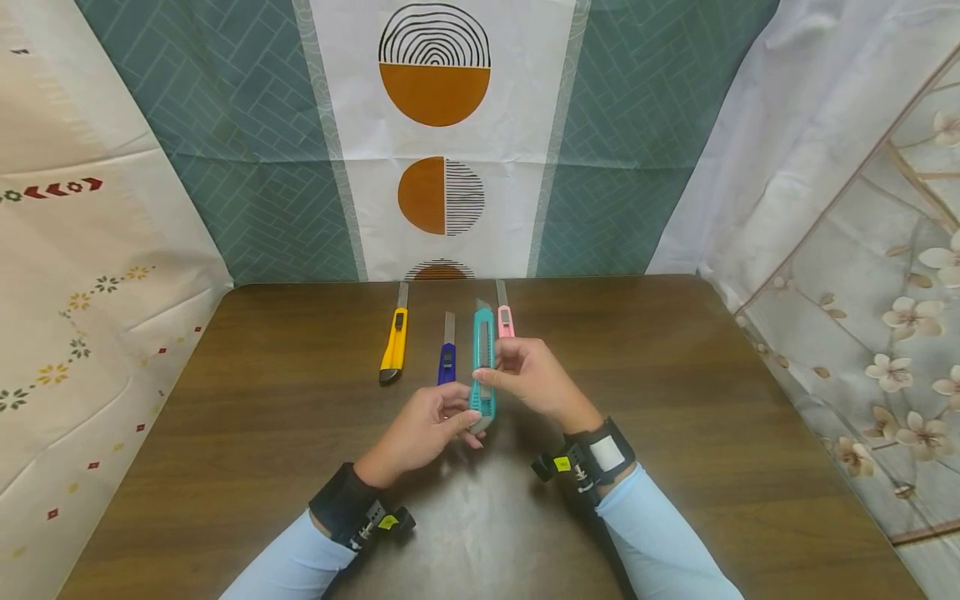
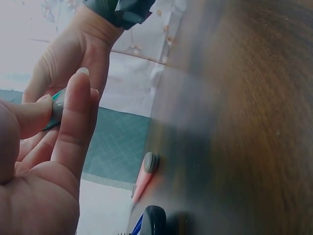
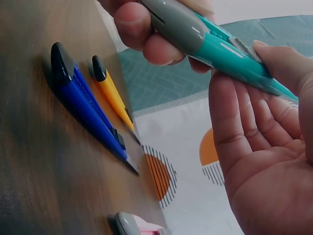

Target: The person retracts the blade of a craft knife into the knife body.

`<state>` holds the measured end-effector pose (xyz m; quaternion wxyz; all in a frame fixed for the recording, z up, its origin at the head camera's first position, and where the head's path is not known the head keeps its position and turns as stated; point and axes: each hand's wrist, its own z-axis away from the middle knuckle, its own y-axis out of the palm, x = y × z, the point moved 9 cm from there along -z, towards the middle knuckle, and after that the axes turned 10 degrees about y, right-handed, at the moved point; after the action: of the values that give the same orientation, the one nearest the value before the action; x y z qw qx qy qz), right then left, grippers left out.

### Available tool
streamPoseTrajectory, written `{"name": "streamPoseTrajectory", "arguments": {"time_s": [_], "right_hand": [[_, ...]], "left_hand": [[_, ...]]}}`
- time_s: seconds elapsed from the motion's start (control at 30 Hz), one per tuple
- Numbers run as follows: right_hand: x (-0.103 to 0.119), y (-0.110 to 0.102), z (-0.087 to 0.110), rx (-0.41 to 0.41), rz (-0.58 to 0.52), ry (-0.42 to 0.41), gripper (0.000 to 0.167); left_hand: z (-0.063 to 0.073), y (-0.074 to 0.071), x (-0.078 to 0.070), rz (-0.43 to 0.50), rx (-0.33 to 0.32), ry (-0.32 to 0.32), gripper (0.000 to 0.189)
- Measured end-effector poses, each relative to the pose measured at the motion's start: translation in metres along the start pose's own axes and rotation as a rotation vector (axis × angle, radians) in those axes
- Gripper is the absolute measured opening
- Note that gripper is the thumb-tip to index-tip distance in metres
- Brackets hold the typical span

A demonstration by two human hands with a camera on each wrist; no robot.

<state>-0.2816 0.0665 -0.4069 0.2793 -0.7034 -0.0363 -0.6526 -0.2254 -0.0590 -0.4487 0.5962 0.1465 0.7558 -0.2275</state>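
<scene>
Both hands hold a teal utility knife (image 1: pixel 483 337) above the wooden table, its tip pointing away from the body. My left hand (image 1: pixel 427 425) pinches its grey end (image 3: pixel 178 24) between thumb and fingers. Farther up, my right hand (image 1: pixel 536 379) grips the body, the thumb at the grey slider (image 3: pixel 243 47) in the right wrist view. A short bit of blade shows at the far tip. Just left of it lies a blue utility knife (image 1: pixel 447 360) with its blade out, its near end hidden by the left hand. A pink utility knife (image 1: pixel 506 322) lies beyond the right hand, partly covered.
A yellow utility knife (image 1: pixel 395 343) with its blade extended lies left of the blue one. The brown table (image 1: pixel 300 400) ends at a patterned cloth (image 1: pixel 262 167) hanging behind it. More cloth (image 1: pixel 862 333) hangs along the right side, and a printed one (image 1: pixel 90 333) along the left.
</scene>
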Motion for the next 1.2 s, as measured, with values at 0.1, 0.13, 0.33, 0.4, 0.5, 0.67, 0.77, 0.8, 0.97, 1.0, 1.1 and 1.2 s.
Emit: {"name": "streamPoseTrajectory", "arguments": {"time_s": [0.1,0.13,0.33,0.4,0.5,0.67,0.77,0.8,0.97,1.0,1.1,1.2], "right_hand": [[-0.0009,0.0004,0.0003,0.008,-0.007,0.002,0.023],[-0.0007,0.0007,0.0005,0.012,-0.010,0.001,0.024],[-0.0006,0.0020,0.0003,0.025,-0.008,-0.010,0.024],[-0.0022,0.0027,-0.0004,0.032,0.014,0.005,0.018],[-0.0055,0.0048,-0.0010,0.056,0.045,0.037,0.017],[-0.0077,0.0047,-0.0006,0.070,0.068,0.053,0.018],[-0.0063,0.0041,-0.0003,0.069,0.069,0.036,0.015],[-0.0056,0.0042,-0.0003,0.069,0.072,0.029,0.015],[-0.0048,0.0050,-0.0005,0.067,0.071,0.020,0.015],[-0.0044,0.0053,-0.0003,0.069,0.066,0.021,0.015],[-0.0038,0.0066,0.0000,0.074,0.044,0.015,0.013],[-0.0029,0.0078,0.0000,0.082,0.025,0.004,0.012]], "left_hand": [[0.0000,0.0001,-0.0009,-0.002,0.003,-0.001,0.031],[0.0001,-0.0001,-0.0012,-0.003,0.003,-0.002,0.031],[0.0005,-0.0020,-0.0021,-0.002,-0.003,-0.007,0.031],[0.0003,-0.0033,-0.0034,-0.009,-0.007,0.000,0.030],[0.0000,-0.0060,-0.0048,-0.029,-0.021,0.006,0.029],[-0.0006,-0.0074,-0.0024,-0.042,-0.026,-0.007,0.029],[-0.0015,-0.0069,-0.0013,-0.036,-0.024,0.002,0.028],[-0.0017,-0.0070,-0.0012,-0.037,-0.025,0.005,0.028],[-0.0015,-0.0074,-0.0002,-0.042,-0.031,0.008,0.029],[-0.0013,-0.0074,-0.0003,-0.041,-0.033,0.008,0.028],[-0.0018,-0.0076,0.0000,-0.034,-0.035,0.018,0.027],[-0.0022,-0.0079,0.0004,-0.022,-0.037,0.029,0.026]]}}
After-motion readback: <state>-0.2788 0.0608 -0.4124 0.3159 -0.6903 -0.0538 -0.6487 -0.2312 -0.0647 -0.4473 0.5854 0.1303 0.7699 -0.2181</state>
